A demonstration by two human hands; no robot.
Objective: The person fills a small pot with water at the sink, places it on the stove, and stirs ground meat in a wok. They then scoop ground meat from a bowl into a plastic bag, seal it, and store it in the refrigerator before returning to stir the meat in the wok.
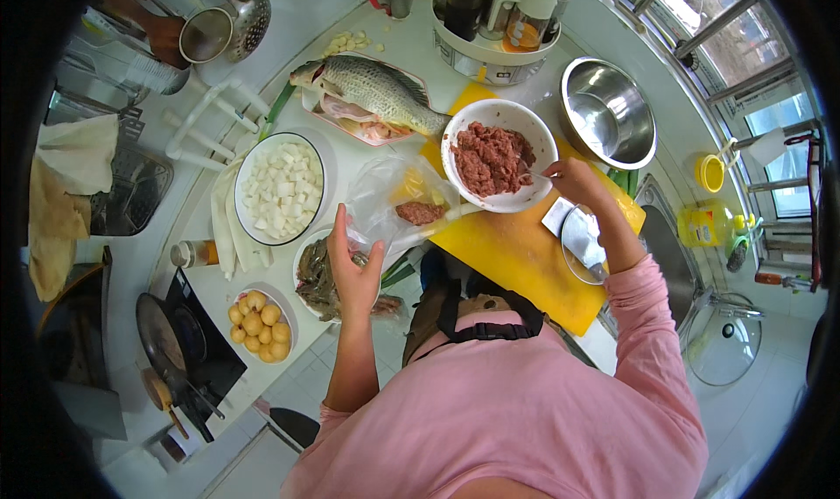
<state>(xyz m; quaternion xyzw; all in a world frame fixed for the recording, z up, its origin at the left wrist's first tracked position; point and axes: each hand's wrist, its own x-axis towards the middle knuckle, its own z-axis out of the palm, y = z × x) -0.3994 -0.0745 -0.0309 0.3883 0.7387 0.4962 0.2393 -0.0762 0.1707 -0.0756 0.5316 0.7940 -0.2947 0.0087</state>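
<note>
My right hand [575, 183] grips the handle of a metal spoon [537, 176] whose tip is in minced meat [489, 158]. The meat lies in a white bowl [453, 191] on a yellow cutting board [518, 250]. My left hand [357, 269] is raised with thumb and fingers apart, above a bowl of raw shrimp [315, 279]. Beside its fingertips lies a clear plastic bag [377, 191] with a lump of minced meat [420, 213] in it; whether the hand touches the bag I cannot tell. A glass bowl of white powder [582, 236] stands near my right forearm.
A whole fish [374, 89] lies on a tray behind the bag. White cubes fill a rimmed bowl [323, 200] at the left, near a bowl of round yellow items [262, 325]. An empty steel basin [646, 131], a sink [676, 263] and a condiment holder [492, 66] border the counter.
</note>
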